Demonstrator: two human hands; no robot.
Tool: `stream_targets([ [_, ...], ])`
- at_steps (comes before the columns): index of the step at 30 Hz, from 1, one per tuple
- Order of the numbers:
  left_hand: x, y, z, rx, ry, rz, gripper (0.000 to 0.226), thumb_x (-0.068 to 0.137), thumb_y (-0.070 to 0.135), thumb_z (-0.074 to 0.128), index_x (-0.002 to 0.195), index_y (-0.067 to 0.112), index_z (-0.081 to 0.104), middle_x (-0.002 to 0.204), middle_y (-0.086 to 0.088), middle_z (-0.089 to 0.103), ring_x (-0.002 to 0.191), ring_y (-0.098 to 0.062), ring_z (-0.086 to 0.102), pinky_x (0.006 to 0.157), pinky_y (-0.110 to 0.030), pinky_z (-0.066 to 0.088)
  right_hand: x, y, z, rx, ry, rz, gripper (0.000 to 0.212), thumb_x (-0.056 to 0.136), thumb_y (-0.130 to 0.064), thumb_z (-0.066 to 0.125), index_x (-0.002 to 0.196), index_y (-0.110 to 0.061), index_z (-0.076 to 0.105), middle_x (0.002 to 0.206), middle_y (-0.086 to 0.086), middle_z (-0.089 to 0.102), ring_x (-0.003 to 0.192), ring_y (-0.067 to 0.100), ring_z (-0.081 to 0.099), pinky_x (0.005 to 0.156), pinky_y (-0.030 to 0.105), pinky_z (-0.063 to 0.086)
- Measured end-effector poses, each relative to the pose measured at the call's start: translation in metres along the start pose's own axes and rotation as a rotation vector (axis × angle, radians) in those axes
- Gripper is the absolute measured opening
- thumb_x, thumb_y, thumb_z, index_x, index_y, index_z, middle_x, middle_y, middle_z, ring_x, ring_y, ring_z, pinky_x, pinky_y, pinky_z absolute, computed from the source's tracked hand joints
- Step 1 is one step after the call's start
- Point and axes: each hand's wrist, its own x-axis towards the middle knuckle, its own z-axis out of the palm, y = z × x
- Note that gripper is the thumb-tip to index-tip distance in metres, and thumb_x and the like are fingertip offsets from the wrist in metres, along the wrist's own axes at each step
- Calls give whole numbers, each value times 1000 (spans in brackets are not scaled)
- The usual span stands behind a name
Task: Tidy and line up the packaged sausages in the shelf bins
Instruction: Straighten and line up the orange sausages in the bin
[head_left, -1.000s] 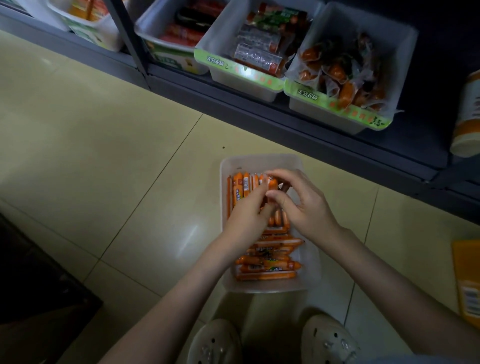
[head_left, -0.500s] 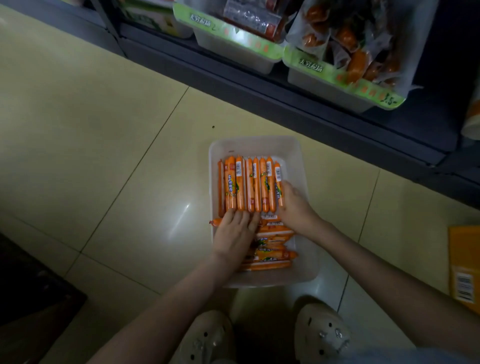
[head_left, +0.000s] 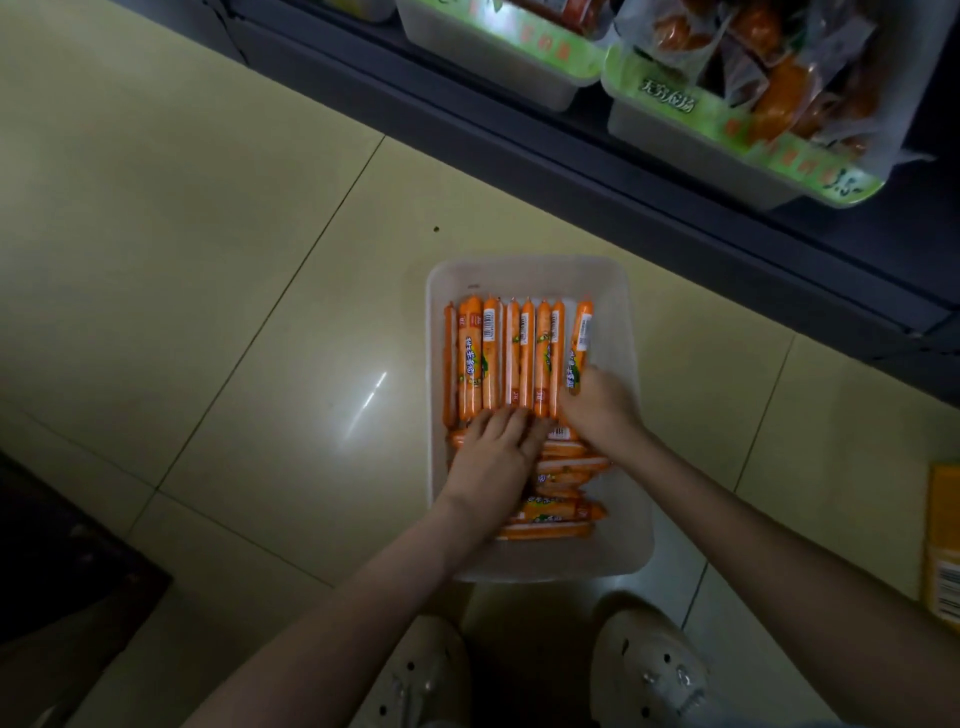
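Translucent bin (head_left: 524, 278) on the floor (head_left: 208, 260): the far half holds a lengthwise row of orange sausages (head_left: 498, 358); the near half holds a crosswise pile (head_left: 561, 514). Left hand (head_left: 493, 457), grip released, presses flat on the row's near ends. Right hand (head_left: 602, 405) grip grasps the tilted rightmost sausage (head_left: 582, 332).

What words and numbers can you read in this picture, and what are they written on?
"无穷农场": green label on the right shelf bin; the last two characters are stylised, so less sure.
"3.5-": right end of that same label.
Too small to read: print and barcodes on the sausage wrappers.
Blurred: orange print on the left shelf bin's label.
Unreadable: barcode digits on the orange box.
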Motion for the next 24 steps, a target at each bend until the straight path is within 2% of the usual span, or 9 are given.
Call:
stream_targets([
  [5,-8,-10,-18,-106,-5,-55,67,95,30,51,150,23,15,156,-8,15,142,-26,18,117,-40,17,-26,-10,-35,148,115,-104,21,101,-22,42,109,-5,51,85,6,58,73,21,58,60,32,46],
  [8,-17,-4,-37,-265,306,-95,63,90,13,56,146,7,28,149,-19,32,135,-34,33,113,-44,28,-43,-11,-65,226,20,-198,25,100,-20,44,117,-8,57,86,9,62,70,23,58,68,40,52],
  [10,-18,0,-45,-158,549,-93,59,88,8,56,142,1,35,142,-23,40,131,-37,38,110,-48,32,-54,-14,-81,141,-53,-296,26,98,-20,50,121,-12,61,94,6,66,72,15,56,67,29,45],
  [12,-15,1,-54,-13,627,-95,56,89,13,52,142,4,35,138,-21,45,130,-35,40,110,-47,32,-68,-24,-94,106,-87,-391,25,94,-22,58,118,-16,64,95,-4,64,70,1,54,65,18,40],
  [15,-15,7,-72,15,686,-86,35,84,17,64,116,6,59,97,-13,66,90,-31,65,78,-38,52,-90,-37,-113,137,-21,-491,12,86,-27,68,98,-25,67,80,-15,63,72,1,58,66,16,42],
  [17,-24,14,-88,-117,689,-96,24,79,15,73,100,8,62,78,-9,63,66,-30,63,47,-29,43,-104,-42,-125,192,84,-566,10,82,-28,72,89,-27,65,75,-14,63,70,2,58,65,19,43],
  [18,-28,16,-96,-206,695,-103,23,81,15,71,100,7,61,80,-11,62,66,-33,62,44,-28,38,-109,-43,-128,251,136,-620,12,81,-27,74,87,-28,64,77,-15,64,72,1,59,65,18,43],
  [21,-37,21,-113,-443,755,-74,25,89,21,57,110,7,59,96,-14,63,83,-36,61,58,-32,43,-121,-46,-129,423,238,-794,15,82,-30,72,94,-29,64,89,-16,65,80,3,61,69,18,46],
  [24,-44,21,-119,-486,805,-10,22,89,18,54,107,6,60,93,-11,62,84,-30,58,63,-27,35,-122,-47,-124,383,286,-927,22,84,-33,66,100,-17,65,94,-12,62,88,2,58,76,19,44],
])
